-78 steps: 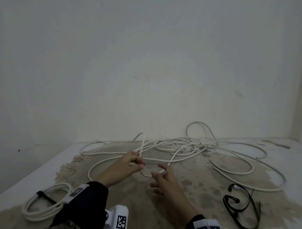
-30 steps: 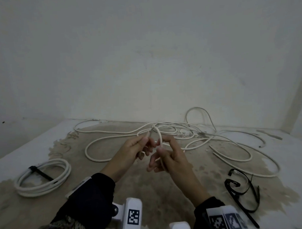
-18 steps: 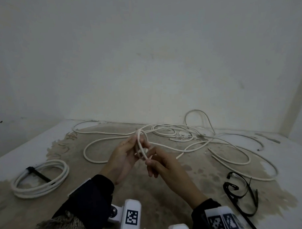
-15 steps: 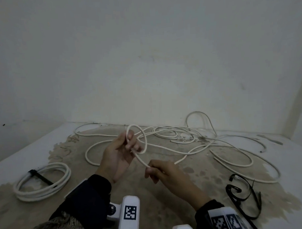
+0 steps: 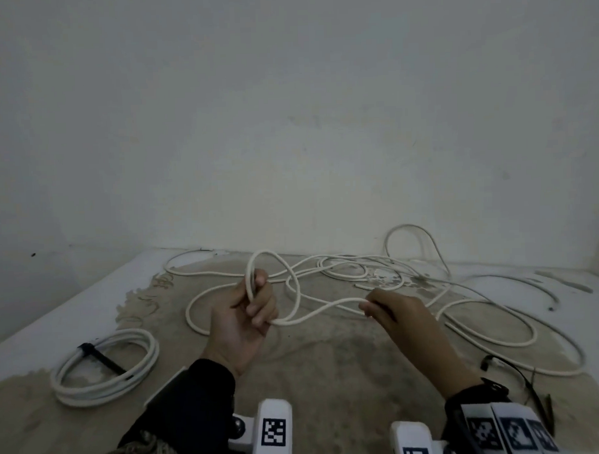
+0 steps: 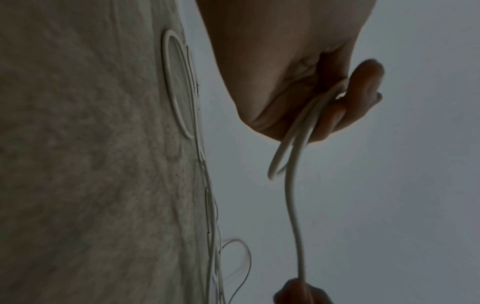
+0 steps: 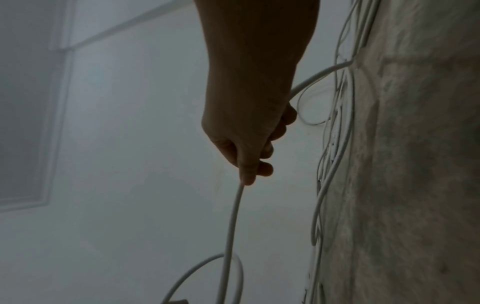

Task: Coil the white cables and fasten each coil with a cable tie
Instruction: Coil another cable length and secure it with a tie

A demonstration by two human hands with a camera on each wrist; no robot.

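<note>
Above the desk (image 5: 330, 368), the left hand (image 5: 242, 319) now grips a bigger loop of white cable (image 5: 323, 305); the right hand (image 5: 401, 313), fingers clamped, has slid further along, so coiling advances.

No readable text — only coded markers

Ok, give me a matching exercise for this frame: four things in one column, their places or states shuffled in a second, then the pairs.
Things:
1. left hand
2. right hand
3. tied coil
4. black cable ties

States:
A. lying loose at the right of the surface
B. holds a small raised loop of white cable
C. lying at the left, bound by a black tie
D. pinches the cable's straight run

Pairs: 1-B, 2-D, 3-C, 4-A
</note>
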